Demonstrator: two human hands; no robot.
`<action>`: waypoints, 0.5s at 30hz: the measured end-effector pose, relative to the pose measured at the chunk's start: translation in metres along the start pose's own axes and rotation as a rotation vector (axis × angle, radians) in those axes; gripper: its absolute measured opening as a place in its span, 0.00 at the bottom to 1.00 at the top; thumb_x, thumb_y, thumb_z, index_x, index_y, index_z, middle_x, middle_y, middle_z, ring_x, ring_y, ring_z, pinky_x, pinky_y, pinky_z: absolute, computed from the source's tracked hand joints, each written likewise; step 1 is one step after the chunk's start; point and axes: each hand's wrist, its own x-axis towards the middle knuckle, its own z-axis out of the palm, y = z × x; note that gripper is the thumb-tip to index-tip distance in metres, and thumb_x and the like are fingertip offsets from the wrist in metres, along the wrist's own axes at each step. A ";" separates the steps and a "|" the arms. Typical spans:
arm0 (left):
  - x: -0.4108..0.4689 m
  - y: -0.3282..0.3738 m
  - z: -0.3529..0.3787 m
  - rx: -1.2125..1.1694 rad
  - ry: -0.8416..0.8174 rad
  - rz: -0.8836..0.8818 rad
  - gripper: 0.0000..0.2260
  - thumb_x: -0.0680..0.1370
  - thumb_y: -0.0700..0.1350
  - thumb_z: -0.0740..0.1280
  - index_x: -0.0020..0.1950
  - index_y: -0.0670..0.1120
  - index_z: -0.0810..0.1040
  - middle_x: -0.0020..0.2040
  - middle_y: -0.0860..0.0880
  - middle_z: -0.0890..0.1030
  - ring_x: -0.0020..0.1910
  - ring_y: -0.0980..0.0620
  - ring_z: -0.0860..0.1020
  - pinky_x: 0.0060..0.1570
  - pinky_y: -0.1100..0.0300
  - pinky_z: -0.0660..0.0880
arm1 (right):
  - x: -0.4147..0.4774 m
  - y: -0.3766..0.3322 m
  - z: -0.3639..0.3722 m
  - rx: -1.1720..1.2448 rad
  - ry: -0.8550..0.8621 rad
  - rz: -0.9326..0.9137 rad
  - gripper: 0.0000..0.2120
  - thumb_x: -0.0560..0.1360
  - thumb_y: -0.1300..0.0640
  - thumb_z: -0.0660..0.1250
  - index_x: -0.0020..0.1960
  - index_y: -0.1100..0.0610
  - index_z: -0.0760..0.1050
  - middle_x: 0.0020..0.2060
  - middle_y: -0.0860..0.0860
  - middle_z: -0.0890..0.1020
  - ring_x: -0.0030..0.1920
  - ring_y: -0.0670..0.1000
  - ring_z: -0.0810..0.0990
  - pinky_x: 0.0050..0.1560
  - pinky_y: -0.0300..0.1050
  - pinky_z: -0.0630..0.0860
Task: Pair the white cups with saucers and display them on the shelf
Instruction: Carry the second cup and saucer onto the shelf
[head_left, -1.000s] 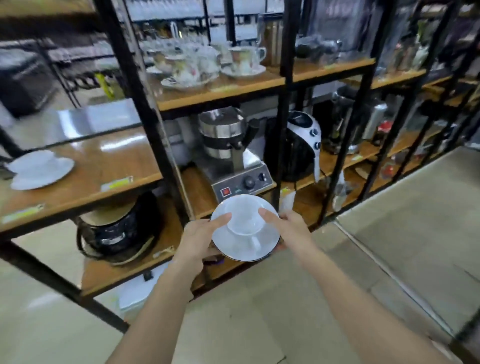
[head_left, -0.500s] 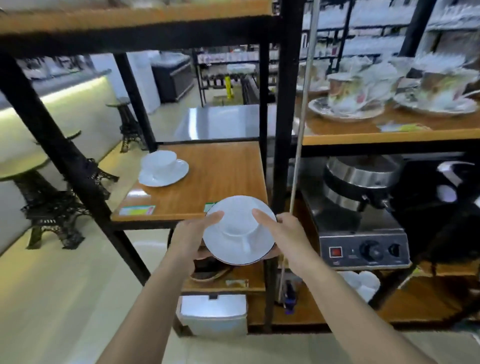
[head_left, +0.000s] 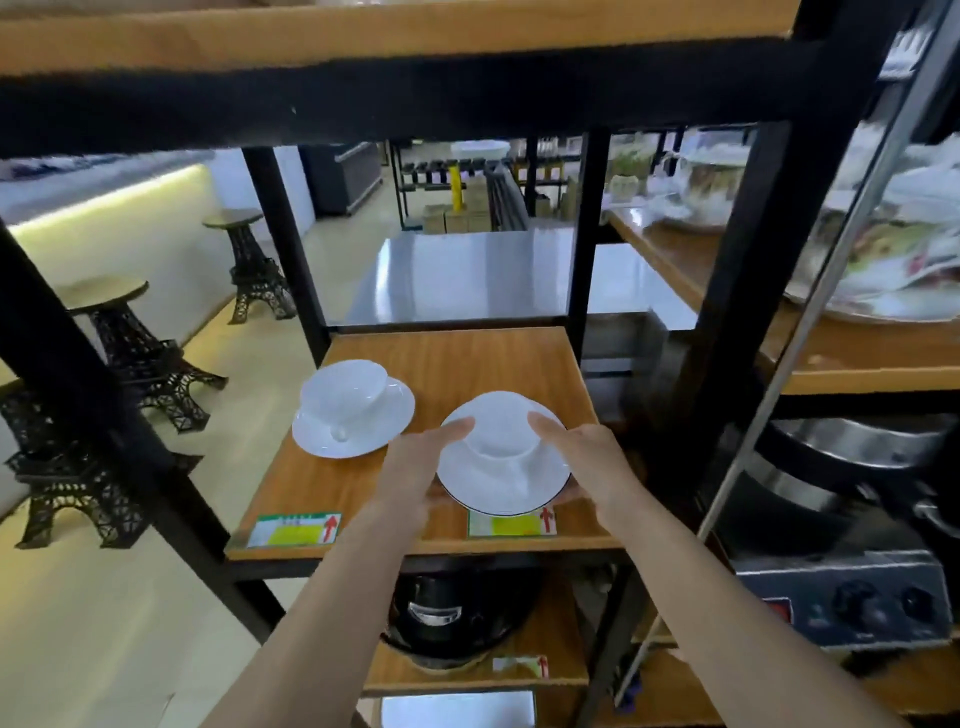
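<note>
1. Since the earlier frame the held cup (head_left: 500, 433) and its saucer (head_left: 503, 480) have come forward from in front of the shelf edge to just over the wooden shelf (head_left: 467, 358), above the right-hand price label (head_left: 511, 522).
2. On the left, a first white cup (head_left: 345, 389) sits on its saucer (head_left: 353, 423), resting on the shelf; the cup looks empty.
3. The left hand (head_left: 415, 467) is closed on the held saucer's left rim, thumb over the top.
4. The held cup stands in its saucer, empty as far as can be seen; whether the saucer touches the wood I cannot tell.
5. The right hand (head_left: 587, 457) closes on the right rim likewise.
6. Risks: the cup rests loose, so a tilt could slide it off; a drift left could knock the set already placed.
</note>
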 end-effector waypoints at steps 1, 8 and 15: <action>0.009 0.005 0.000 0.014 -0.014 -0.005 0.20 0.67 0.49 0.75 0.55 0.43 0.77 0.50 0.45 0.80 0.49 0.45 0.78 0.41 0.51 0.77 | 0.007 -0.003 0.003 0.005 0.028 0.014 0.25 0.68 0.37 0.66 0.54 0.55 0.74 0.45 0.49 0.79 0.45 0.51 0.78 0.35 0.43 0.78; 0.066 0.032 0.009 0.088 -0.071 -0.035 0.21 0.67 0.47 0.75 0.55 0.42 0.74 0.46 0.45 0.80 0.44 0.46 0.78 0.35 0.53 0.78 | 0.050 -0.010 0.017 -0.010 0.172 -0.010 0.28 0.68 0.34 0.65 0.59 0.52 0.71 0.48 0.48 0.76 0.45 0.48 0.74 0.46 0.45 0.68; 0.100 0.041 0.021 0.109 -0.045 -0.042 0.23 0.67 0.49 0.76 0.57 0.42 0.75 0.52 0.45 0.80 0.51 0.43 0.78 0.39 0.51 0.77 | 0.079 -0.016 0.022 -0.050 0.229 0.036 0.29 0.69 0.34 0.64 0.59 0.54 0.70 0.45 0.48 0.76 0.41 0.47 0.73 0.33 0.39 0.69</action>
